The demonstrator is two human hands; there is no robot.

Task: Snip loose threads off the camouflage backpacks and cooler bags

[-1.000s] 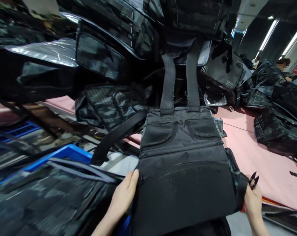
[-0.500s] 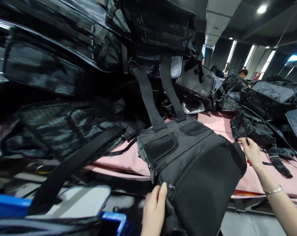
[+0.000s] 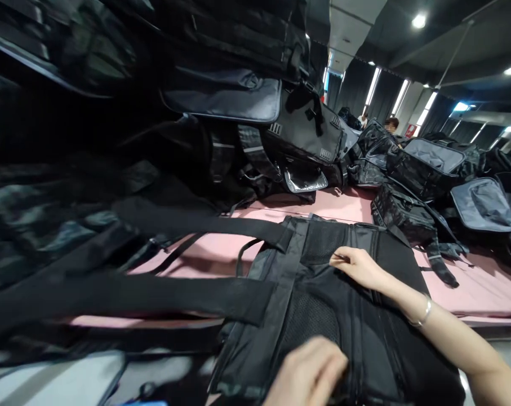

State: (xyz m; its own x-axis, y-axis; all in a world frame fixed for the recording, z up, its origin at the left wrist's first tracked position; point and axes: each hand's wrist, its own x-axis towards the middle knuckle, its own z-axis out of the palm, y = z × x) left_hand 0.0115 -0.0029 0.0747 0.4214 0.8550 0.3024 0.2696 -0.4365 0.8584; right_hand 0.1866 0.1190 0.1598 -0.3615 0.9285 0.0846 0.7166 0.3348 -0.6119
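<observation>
A black backpack [image 3: 360,344] lies with its padded mesh back panel facing up. Its two wide shoulder straps [image 3: 221,296] stretch out to the left. Over the panel, near the upper mesh pad, my right hand [image 3: 359,266] is closed in a pinch, with a thin dark object showing between the fingertips; its kind is too small to tell. A bracelet circles that wrist. My left hand [image 3: 310,369], blurred, is curled over the near side of the panel by the lower mesh pad. Its fingertips are hidden, so what it grips cannot be made out.
A pink-covered table [image 3: 483,287] runs under the backpack. Dark bags [image 3: 238,34] are piled high at the left and back. More camouflage bags [image 3: 407,217] with open grey-lined flaps [image 3: 483,206] lie to the right. Another person [image 3: 391,125] is far behind them.
The backpack has turned, so its straps now point left instead of away from me. My right hand has moved from its far right edge onto the panel. My left hand has left the near-side zipper.
</observation>
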